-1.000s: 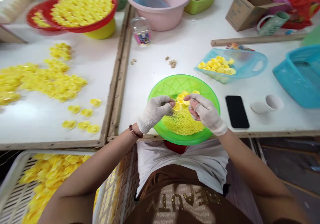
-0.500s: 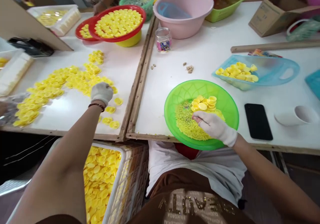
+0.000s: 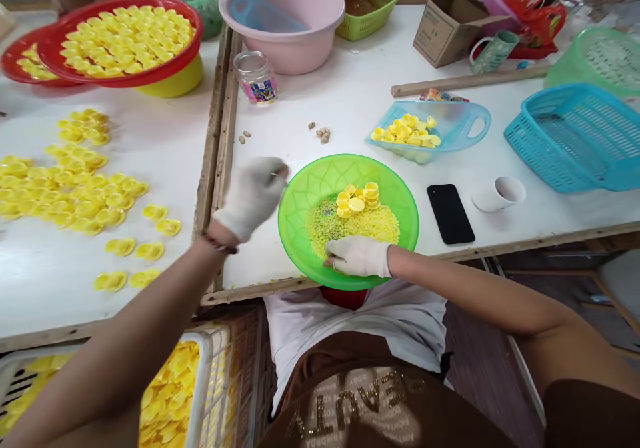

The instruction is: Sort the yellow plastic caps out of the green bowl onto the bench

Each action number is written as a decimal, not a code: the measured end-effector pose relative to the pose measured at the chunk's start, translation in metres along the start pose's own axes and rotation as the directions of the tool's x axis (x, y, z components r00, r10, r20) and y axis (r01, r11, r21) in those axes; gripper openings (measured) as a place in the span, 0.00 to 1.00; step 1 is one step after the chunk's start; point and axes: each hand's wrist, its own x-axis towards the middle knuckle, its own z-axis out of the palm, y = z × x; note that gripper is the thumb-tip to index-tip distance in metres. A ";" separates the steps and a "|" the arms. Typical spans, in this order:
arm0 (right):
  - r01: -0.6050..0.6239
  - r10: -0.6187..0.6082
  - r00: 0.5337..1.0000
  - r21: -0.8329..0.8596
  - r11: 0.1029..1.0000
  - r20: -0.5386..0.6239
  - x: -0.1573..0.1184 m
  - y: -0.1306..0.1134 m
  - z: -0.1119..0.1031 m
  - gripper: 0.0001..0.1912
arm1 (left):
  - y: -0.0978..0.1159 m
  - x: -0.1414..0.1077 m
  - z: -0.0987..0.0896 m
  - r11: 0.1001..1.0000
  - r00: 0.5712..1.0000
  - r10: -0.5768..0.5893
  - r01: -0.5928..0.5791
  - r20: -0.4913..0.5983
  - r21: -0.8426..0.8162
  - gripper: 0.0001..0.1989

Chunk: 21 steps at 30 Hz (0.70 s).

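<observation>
About ten **yellow plastic caps** (image 3: 356, 199) lie stacked in a cluster on a bed of **yellow granules** (image 3: 350, 229). Both are inside one **green plastic bowl** (image 3: 296, 223), which stands near the front edge of a **white worktable** (image 3: 360, 81).

The **right hand** (image 3: 357, 257), in a white knit glove, lies over the near rim of the bowl with its fingers curled toward the granules; whether it grips anything cannot be determined. The **left hand** (image 3: 253, 198), also gloved, is beside the bowl above the table, with its fingers drawn together; any held item cannot be confirmed. A **beaded bracelet** (image 3: 219, 244) encircles the left wrist.

Right of the bowl are one **blue plastic tray** (image 3: 450, 121) holding a smaller batch of caps, one **black smartphone** (image 3: 451, 214) and one **white cup** (image 3: 498, 193) on its side. One **pink basin** (image 3: 280, 51) stands behind the bowl. On the adjoining table to the left, **loose yellow caps** (image 3: 75, 198) are spread out uncounted. The **brown garment** (image 3: 350, 408) carries gold lettering reading "BEAUTY", inverted in this view.
</observation>
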 end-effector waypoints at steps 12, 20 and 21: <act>0.251 0.277 0.947 0.912 -0.323 -0.163 -0.006 0.044 -0.032 0.12 | 0.028 0.035 0.105 0.964 0.886 -0.265 0.227 0.380 0.141 0.03; 0.591 0.400 0.771 0.792 -0.156 -0.496 -0.001 0.013 -0.044 0.23 | 0.044 -0.026 0.066 0.596 0.826 -0.308 0.555 0.472 -0.580 0.14; 0.635 0.411 0.731 0.763 -0.118 -0.545 0.001 0.008 -0.044 0.24 | 0.046 -0.032 0.068 0.558 0.821 -0.299 0.564 0.486 -0.608 0.15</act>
